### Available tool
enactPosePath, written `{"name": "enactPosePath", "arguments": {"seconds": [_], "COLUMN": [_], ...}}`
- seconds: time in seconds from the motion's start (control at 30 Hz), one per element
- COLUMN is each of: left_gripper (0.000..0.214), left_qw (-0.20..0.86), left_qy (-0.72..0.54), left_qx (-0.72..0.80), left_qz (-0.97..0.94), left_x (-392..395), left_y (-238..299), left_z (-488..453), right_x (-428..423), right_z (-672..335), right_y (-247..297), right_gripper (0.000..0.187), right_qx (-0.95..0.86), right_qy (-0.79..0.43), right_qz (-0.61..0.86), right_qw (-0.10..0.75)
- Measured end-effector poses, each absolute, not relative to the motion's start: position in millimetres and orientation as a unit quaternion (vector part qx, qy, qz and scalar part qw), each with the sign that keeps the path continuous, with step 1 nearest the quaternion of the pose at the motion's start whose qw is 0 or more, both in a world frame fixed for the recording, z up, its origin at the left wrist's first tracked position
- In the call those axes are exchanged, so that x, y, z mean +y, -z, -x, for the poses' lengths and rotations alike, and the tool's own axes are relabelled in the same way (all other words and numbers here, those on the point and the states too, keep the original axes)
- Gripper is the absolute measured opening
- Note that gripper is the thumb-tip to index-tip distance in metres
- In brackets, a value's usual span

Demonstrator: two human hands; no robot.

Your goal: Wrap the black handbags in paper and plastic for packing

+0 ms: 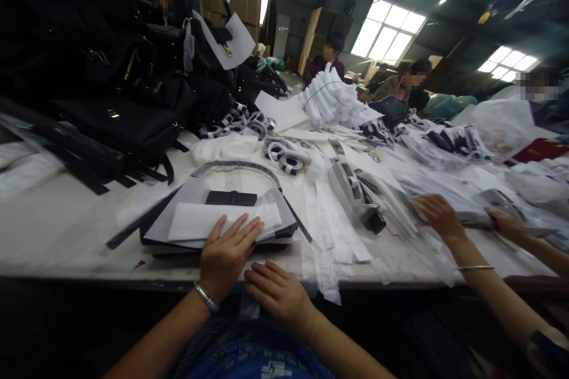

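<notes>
Under the left hand (226, 254) — wrapped handbag (231, 198)

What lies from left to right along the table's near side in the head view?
Pile of black bags, left hand on the wrapped handbag, right hand, grey device, co-worker's hand, co-worker's other hand.

Left hand (226, 254) flat on wrapped black handbag (222, 213).

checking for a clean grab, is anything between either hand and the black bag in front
The left hand lies flat on a white paper sheet covering the black bag, so paper separates them. The right hand rests at the table edge beside the bag, with nothing visible between.
</notes>
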State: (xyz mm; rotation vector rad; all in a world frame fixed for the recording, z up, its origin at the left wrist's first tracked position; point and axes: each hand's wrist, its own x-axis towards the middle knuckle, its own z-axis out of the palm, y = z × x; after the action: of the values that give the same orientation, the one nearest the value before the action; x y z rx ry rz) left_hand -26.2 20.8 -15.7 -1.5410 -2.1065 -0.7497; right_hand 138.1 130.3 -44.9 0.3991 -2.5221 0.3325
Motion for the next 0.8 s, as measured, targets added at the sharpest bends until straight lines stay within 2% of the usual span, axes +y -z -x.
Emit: {"name": "enactPosePath", "arguments": {"seconds": [0.1, 0.3, 0.57, 0.8], "left_gripper": [0.041, 0.04, 0.04, 0.033], "left_qw": [0.212, 0.221, 0.233, 0.263], "left_qy": [0.267, 0.252, 0.246, 0.267], "left_qx": [-0.759, -0.763, -0.757, -0.735], "left_qz": [0.555, 0.553, 0.559, 0.565], "left_x": [21, 23, 24, 24], "left_y": [15, 17, 18, 16], "left_z": [26, 27, 27, 27], "right_x": [129, 117, 121, 156], "right_z": [-133, -156, -162, -116], "right_y": [47, 34, -7, -53], "right_gripper": [0.024, 0.026, 0.036, 0.035], "right_qx": [-0.917, -0.898, -0.898, -0.922], "right_qy": [-0.171, -0.226, -0.263, -0.239], "right_qz": [-0.142, -0.113, -0.096, -0.059], "right_qw": [0.332, 0.36, 0.341, 0.297]}}
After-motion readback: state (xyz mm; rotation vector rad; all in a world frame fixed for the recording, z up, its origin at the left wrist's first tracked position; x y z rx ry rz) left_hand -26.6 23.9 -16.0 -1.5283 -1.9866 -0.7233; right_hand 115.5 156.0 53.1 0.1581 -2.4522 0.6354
